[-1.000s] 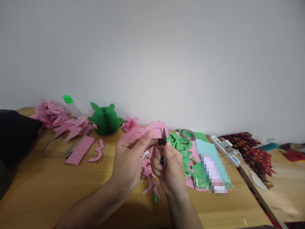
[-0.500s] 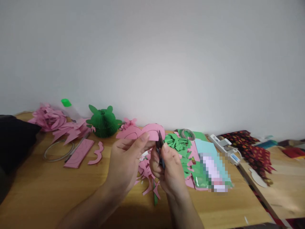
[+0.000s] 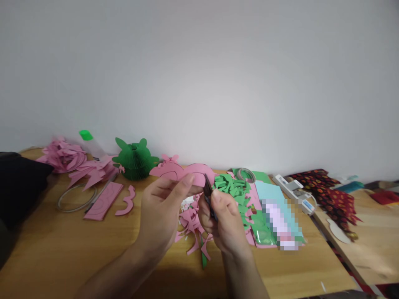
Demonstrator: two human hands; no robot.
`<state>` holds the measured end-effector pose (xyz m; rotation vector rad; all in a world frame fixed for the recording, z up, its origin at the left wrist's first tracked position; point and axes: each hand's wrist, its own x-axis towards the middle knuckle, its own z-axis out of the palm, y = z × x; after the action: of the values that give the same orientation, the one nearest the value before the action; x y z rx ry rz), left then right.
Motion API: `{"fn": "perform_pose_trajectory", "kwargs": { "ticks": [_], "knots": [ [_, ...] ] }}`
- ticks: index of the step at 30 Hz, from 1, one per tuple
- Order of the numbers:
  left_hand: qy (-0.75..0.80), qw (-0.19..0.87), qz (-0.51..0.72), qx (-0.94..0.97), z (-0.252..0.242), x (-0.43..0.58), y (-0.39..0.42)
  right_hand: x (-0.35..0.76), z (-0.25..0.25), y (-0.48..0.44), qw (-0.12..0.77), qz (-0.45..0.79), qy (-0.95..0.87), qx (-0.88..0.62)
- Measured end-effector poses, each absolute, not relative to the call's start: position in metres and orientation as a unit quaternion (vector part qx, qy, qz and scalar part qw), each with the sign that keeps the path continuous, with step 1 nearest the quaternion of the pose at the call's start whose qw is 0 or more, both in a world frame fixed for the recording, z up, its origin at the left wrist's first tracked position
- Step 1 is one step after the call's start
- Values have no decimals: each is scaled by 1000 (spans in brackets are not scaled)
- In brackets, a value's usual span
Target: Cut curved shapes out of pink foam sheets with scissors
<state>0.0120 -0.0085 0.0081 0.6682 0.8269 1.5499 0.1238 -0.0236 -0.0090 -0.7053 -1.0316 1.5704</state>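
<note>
Between thumb and fingers, my left hand (image 3: 162, 211) pinches a pink paper piece (image 3: 199, 171) with curved outlines drawn on it. My right hand (image 3: 222, 216) is closed round dark scissors (image 3: 208, 192), whose blades meet the right part of the paper. Below the hands lie pink paper scraps (image 3: 190, 222) on the wooden table (image 3: 124, 265). Green paper scraps (image 3: 230, 185) are heaped just right of the scissors. The scissor handles are mostly hidden by my right fingers.
A green honeycomb paper figure (image 3: 135, 160) stands by the wall. Left are a folded pink strip (image 3: 103, 201), a wire ring (image 3: 76, 197) and a pink paper pile (image 3: 64, 155). Right are a tape roll (image 3: 246, 175), light blue sheets (image 3: 269, 192) and a white power strip (image 3: 294, 193).
The pink paper has tilted and shifted slightly left and down. My right hand and the scissors have moved a little lower; the blades now look closer together.
</note>
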Motion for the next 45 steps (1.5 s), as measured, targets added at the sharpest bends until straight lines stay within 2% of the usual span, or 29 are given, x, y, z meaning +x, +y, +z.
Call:
{"fn": "perform_pose_trajectory", "kwargs": {
  "ticks": [7, 16, 30, 45],
  "knots": [
    [319, 600, 678, 282, 7, 12, -8, 123, -8, -23, 536, 659, -434, -302],
    [377, 581, 617, 375, 2, 8, -6, 128, -10, -21, 531, 648, -453, -305],
    [444, 462, 584, 498, 9, -3, 1, 130, -7, -21, 503, 653, -454, -338],
    [438, 503, 582, 465, 11, -1, 0, 131, -7, -20, 504, 658, -455, -325]
  ]
}}
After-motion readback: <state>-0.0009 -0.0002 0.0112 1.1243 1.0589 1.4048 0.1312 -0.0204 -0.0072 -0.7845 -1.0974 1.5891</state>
